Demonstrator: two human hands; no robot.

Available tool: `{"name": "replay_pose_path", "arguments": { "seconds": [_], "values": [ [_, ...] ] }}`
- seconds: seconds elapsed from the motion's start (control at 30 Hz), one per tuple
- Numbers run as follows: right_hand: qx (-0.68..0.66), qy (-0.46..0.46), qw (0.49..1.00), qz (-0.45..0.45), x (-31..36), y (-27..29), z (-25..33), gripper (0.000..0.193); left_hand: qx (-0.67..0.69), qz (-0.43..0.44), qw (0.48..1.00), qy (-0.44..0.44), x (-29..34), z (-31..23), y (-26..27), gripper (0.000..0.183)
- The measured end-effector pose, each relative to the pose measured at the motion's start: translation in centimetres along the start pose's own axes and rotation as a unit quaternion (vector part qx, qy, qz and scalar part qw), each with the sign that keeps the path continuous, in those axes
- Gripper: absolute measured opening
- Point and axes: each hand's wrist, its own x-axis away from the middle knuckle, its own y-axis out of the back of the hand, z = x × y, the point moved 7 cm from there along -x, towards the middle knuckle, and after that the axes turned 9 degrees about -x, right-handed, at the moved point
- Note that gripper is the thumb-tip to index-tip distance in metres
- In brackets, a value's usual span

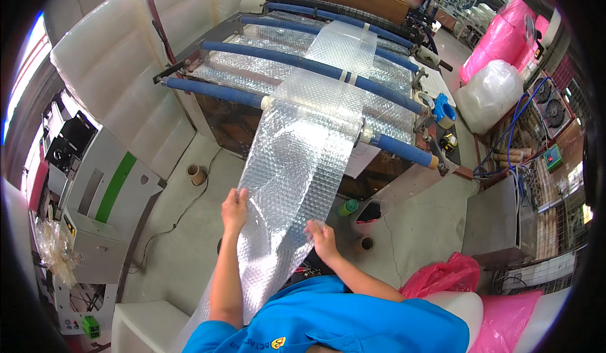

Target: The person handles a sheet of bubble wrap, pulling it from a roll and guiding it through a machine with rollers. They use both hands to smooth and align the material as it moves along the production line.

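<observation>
A long strip of clear, shiny bubble wrap hangs from the blue rollers of a machine and slopes down toward my body. My left hand grips its left edge, with the fingers closed on the film. On the opposite edge, a little lower and nearer to me, my right hand is closed on the film as well. Between the hands the sheet is creased and wavy. Its lower end runs over my left forearm's inner side and past my body toward the lower left.
At the left stands a grey machine cabinet with a green stripe. A cardboard tube and a cable are on the floor. A green bottle stands below the rollers. To the right are blue tape rolls, a metal cabinet and red plastic.
</observation>
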Motion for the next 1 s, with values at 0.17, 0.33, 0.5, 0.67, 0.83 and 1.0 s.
{"name": "replay_pose_path", "arguments": {
  "seconds": [0.17, 0.33, 0.5, 0.67, 0.83, 1.0],
  "values": [
    [0.114, 0.031, 0.993, -0.002, -6.2, 3.5, -5.4, 0.039, -0.064, 0.010, 0.998, -0.016, -1.1, 0.3, -5.1, 0.038],
    [0.095, -0.009, 0.995, -0.012, -8.2, 3.9, -6.3, 0.040, -0.074, 0.001, 0.997, -0.034, -2.0, 0.8, -6.6, 0.036],
    [0.084, 0.012, 0.996, -0.021, -7.6, 4.0, -6.7, 0.040, -0.037, -0.021, 0.998, -0.047, -1.7, 0.9, -6.7, 0.037],
    [0.077, -0.007, 0.997, -0.012, -7.6, 4.1, -7.6, 0.040, -0.018, -0.005, 0.999, -0.050, -1.5, 0.7, -6.4, 0.038],
    [0.085, -0.005, 0.996, -0.023, -7.2, 3.8, -6.4, 0.042, -0.019, 0.010, 0.999, -0.032, -1.6, 1.2, -6.6, 0.038],
    [0.086, -0.006, 0.996, -0.016, -7.4, 4.0, -6.9, 0.043, -0.019, 0.040, 0.999, -0.014, -1.6, 1.0, -6.6, 0.038]
  ]
}}
